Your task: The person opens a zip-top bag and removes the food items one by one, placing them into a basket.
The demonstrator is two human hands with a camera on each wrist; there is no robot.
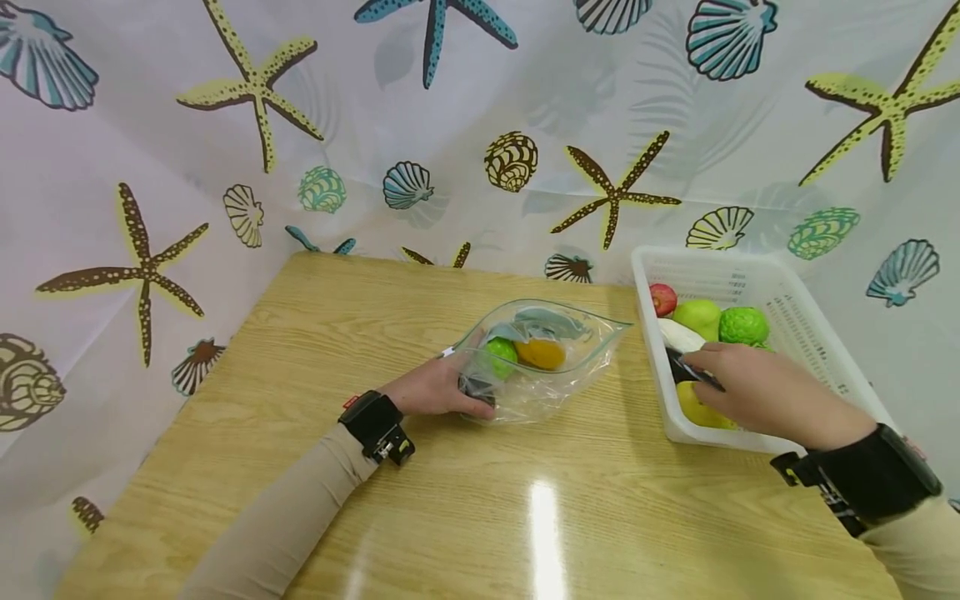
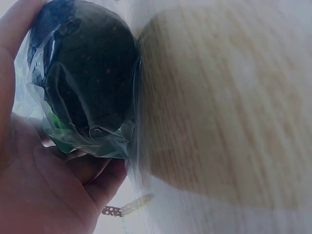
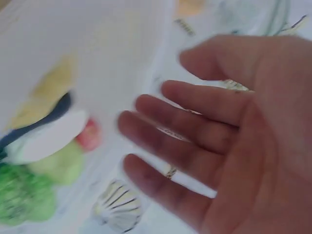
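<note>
- The left hand (image 1: 442, 387) grips the side of a clear plastic bag (image 1: 551, 396), its fingers and thumb curled round a dark, bumpy fruit (image 2: 92, 68) inside.
- The bag rests on the wooden desk (image 1: 450, 508), mouth open; in it a green fruit (image 1: 501, 358) and an orange fruit (image 1: 543, 354) lie side by side.
- The right hand (image 1: 765, 387) reaches over the white basket (image 1: 810, 333), grasping nothing, its fingers loosely extended and apart in the right wrist view.
- Below its fingers lies a long dark vegetable (image 1: 678, 365); whether they touch it cannot be told.
- Also in the basket: a yellow fruit (image 1: 701, 408), a white vegetable (image 1: 678, 335), a red fruit (image 1: 663, 298), a light green fruit (image 1: 697, 317) and a bumpy green vegetable (image 1: 744, 325).
- The basket stands to the right of the bag.
- Behind the desk hangs a cloth (image 1: 465, 125) printed with starfish and shells.
</note>
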